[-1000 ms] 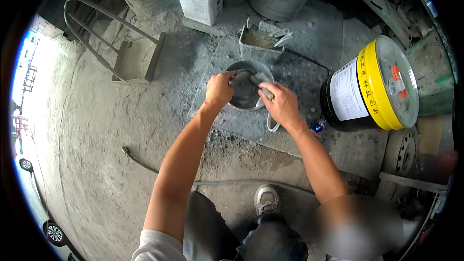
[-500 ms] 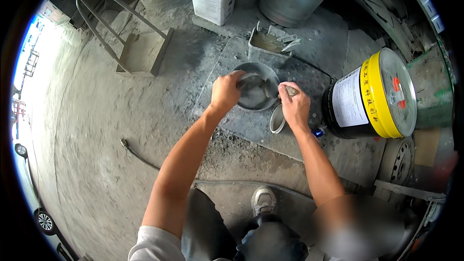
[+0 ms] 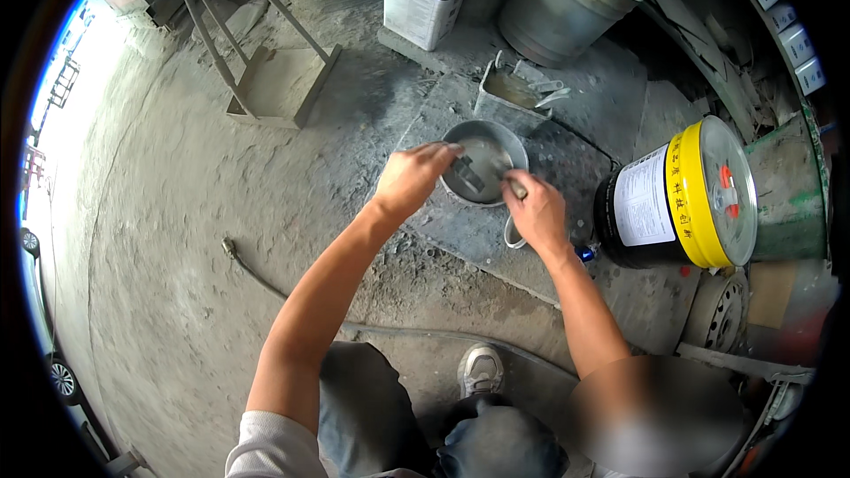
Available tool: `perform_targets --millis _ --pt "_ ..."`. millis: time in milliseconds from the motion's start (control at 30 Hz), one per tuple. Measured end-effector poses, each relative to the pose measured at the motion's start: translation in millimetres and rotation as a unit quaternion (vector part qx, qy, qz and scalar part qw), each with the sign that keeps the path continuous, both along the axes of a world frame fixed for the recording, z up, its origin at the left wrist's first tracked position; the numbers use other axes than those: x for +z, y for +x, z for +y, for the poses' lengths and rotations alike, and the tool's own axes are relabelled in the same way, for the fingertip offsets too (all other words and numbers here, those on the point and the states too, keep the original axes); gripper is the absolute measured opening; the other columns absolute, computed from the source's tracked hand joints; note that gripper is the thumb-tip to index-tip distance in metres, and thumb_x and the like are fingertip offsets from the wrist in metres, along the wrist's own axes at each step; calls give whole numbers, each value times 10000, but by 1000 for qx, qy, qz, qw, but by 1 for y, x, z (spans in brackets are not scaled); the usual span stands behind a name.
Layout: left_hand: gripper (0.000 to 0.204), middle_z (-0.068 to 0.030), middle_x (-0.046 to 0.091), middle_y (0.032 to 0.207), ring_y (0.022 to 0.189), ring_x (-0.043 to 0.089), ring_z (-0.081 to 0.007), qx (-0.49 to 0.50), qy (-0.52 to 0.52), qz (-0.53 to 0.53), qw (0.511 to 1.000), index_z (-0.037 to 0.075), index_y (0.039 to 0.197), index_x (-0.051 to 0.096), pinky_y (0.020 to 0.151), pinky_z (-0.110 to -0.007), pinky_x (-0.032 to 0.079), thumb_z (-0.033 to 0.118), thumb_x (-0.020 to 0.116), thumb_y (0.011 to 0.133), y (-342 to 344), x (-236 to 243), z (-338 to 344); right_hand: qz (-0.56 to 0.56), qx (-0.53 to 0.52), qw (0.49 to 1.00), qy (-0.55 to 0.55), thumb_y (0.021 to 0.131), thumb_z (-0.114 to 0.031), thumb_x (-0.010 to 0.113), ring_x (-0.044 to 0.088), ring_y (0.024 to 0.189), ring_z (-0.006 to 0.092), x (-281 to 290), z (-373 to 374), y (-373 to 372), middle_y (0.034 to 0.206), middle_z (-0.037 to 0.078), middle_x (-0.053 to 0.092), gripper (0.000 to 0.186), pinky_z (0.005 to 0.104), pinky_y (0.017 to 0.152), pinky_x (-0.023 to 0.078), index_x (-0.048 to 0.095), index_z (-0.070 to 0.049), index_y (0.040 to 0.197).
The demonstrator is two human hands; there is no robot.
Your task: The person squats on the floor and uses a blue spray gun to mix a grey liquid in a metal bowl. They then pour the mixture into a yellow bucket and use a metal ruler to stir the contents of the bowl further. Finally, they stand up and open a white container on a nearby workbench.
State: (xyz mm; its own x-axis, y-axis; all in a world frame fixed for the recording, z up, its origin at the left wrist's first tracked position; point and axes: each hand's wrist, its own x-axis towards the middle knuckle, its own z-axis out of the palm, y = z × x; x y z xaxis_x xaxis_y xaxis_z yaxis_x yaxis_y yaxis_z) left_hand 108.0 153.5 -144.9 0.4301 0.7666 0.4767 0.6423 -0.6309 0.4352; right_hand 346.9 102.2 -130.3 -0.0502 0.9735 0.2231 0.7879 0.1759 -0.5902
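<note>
On the stone slab stands a round grey metal bowl (image 3: 519, 143) with a grey wet-looking layer inside. My left hand (image 3: 412, 179) is closed over its left rim, fingertips reaching inside beside a dark patch that I cannot make out. From the right, my right hand (image 3: 538, 212) grips a short tool with a tan handle (image 3: 518, 188); its working end points into the bowl and is blurred. A small pale cup (image 3: 513, 234) sits under my right hand, partly hidden by it.
Behind the bowl is a rectangular tray (image 3: 509, 111) with liquid and tools. A square can (image 3: 425, 4) and a metal drum (image 3: 567, 4) stand farther back. At right is a black-and-yellow bucket (image 3: 677, 195). A hose (image 3: 425, 332) crosses the floor; a handled metal dustpan (image 3: 283, 84) stands at left.
The view has shifted, so the surroundings appear lower and farther right. My left hand reaches a little farther over the bowl, and my right hand has come closer to its rim, tool still held.
</note>
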Motion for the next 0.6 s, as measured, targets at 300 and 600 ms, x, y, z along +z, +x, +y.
perform_targets --millis 300,600 --pt "510 -159 739 938 764 714 -157 298 -409 -374 777 -77 1241 616 670 -260 580 73 802 791 -93 -70 -17 -76 80 991 -78 780 -173 682 664 865 318 3 6 -14 894 103 669 200 394 793 528 732 -124 968" --pt "644 -177 701 1030 857 715 -238 286 -482 -303 771 -65 1301 546 753 -336 601 128 840 762 -98 -104 -56 -17 156 984 -79 744 56 607 580 1163 316 3 -9 -11 1241 124 596 627 398 1008 460 596 -173 1327"
